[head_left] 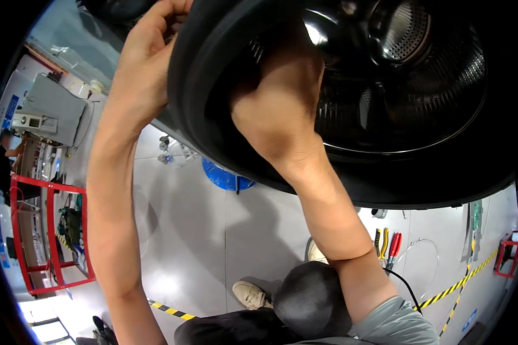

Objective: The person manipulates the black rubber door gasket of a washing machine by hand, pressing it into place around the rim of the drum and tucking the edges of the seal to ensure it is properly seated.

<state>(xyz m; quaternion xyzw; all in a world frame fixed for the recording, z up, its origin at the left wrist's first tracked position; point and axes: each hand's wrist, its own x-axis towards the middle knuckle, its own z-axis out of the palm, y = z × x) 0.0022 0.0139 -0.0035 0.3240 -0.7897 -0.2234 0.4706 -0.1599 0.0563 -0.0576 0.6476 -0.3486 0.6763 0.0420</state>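
The front of a washing machine fills the upper right, its perforated steel drum (385, 123) showing inside a thick black rubber door gasket (193, 75). My left hand (141, 72) is at the outer left side of the gasket. Its fingers are bent and closed, and what they hold is hidden behind the rubber. Through the opening reaches my right hand (279, 109), its back toward me, against the inner left side of the gasket. Those fingers disappear into the dark, so their grip is hidden.
Pliers with red handles (395, 246) and yellow-handled pliers (384, 244) lie on the floor beside a thin wire ring (420, 267). A blue round object (227, 177) is below the machine. Red metal frame (50, 230) stands left; a person (4, 161) is beyond it.
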